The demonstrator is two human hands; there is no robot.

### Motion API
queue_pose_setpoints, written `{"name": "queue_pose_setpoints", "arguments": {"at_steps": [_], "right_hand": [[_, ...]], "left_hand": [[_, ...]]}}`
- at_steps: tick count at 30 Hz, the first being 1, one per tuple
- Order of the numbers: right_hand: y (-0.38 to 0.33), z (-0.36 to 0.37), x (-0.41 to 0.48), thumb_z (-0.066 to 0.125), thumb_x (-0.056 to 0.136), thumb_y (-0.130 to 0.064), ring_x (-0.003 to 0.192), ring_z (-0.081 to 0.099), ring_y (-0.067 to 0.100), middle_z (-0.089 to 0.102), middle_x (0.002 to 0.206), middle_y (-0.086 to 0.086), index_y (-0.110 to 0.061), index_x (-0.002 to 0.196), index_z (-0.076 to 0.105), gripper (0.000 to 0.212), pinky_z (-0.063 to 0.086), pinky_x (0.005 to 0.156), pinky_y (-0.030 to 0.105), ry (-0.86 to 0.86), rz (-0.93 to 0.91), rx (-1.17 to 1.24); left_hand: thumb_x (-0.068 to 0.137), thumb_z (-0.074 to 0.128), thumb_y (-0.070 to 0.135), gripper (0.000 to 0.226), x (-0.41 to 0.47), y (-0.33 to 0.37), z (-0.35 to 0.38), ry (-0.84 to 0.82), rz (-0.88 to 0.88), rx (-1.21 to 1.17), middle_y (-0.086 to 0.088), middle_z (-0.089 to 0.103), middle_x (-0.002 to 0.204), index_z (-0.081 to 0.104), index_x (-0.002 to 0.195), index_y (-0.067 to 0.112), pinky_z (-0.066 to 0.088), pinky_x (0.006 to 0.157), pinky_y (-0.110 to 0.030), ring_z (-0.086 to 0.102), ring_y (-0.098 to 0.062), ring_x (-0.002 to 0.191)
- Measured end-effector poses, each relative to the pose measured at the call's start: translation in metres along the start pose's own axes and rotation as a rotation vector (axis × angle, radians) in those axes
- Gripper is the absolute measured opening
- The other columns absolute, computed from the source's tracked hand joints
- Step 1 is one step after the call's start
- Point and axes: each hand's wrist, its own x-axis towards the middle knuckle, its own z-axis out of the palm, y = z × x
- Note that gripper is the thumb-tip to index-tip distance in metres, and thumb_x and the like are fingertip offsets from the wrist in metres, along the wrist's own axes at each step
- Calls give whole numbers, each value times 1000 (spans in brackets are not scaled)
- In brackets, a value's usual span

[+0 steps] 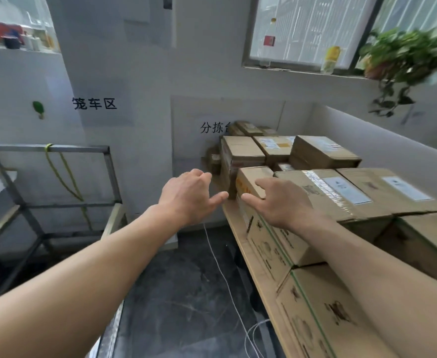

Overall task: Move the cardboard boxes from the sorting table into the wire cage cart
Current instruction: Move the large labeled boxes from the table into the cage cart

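Empty, fingers spread, the left hand [189,197] and right hand [282,200] reach for the small cardboard box [254,179] atop the stack's left edge: stiff, probably light, best clasped by opposite sides.

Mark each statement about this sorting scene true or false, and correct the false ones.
1. The left hand and right hand hold nothing. True.
2. The cart stands right of the table. False: it stands to the table's left.
3. A plant hangs by the window. True.
4. The table holds one box. False: many boxes are stacked on it.
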Motion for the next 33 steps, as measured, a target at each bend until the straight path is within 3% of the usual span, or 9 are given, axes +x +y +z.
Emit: {"name": "queue_pose_setpoints", "arguments": {"at_steps": [4,8,13,16,19,22,25,28,33], "right_hand": [[37,-9,-20,52,93,-64,83,62,16,68,94,-3,-23,105,66,45,47,67,33,31,-20,37],[70,-18,-38,47,92,-67,78,63,15,66,84,-6,-24,95,66,47,55,69,38,26,-38,37],[111,-22,-61,52,91,-66,91,63,20,69,102,-2,-21,112,69,53,57,73,40,41,-9,5],[136,-19,-77,55,91,-63,94,64,21,71,108,0,-18,111,70,52,52,68,33,47,29,10],[158,-10,-95,53,90,-63,92,64,20,72,106,-1,-22,111,71,50,54,73,35,22,74,-2],[181,6,-113,53,91,-62,114,62,22,69,124,-2,-22,128,66,56,53,88,37,-48,151,-12],[207,24,-131,52,91,-62,124,58,21,65,133,-4,-23,134,63,60,50,91,37,-137,250,-28],[234,45,-150,52,89,-61,113,62,23,69,124,-1,-21,125,67,56,52,82,36,-230,350,-39],[277,75,-180,50,86,-59,91,62,21,68,110,-3,-24,115,65,47,44,61,30,-385,498,-68]], "left_hand": [[92,40,71,69,-6,42,10,-8,11,4,-3,59,134,56,131,17,50,85,-41,60,-23,116],[92,40,72,68,-11,82,24,-17,34,-5,-3,60,132,57,131,18,45,73,-35,61,-22,112],[92,41,71,67,-19,126,47,-56,43,-45,-1,60,131,56,133,20,40,68,-31,62,-20,110],[92,41,70,66,-26,149,61,-83,59,-71,1,61,129,54,135,21,39,65,-30,62,-19,107],[92,39,71,66,-31,166,78,-136,68,-80,2,61,126,53,136,25,46,66,-32,62,-19,104],[91,37,73,69,-39,180,102,-190,59,-73,0,59,128,52,137,24,49,71,-36,61,-22,107],[90,34,75,72,-48,196,129,-249,63,-57,-2,59,128,52,134,21,45,73,-36,61,-23,108],[89,33,75,74,-55,211,154,-319,55,-68,-3,59,129,53,134,19,48,78,-38,60,-25,110],[89,34,76,74,-70,229,191,-418,52,-36,-3,60,125,53,132,19,48,75,-39,60,-28,107]]}}
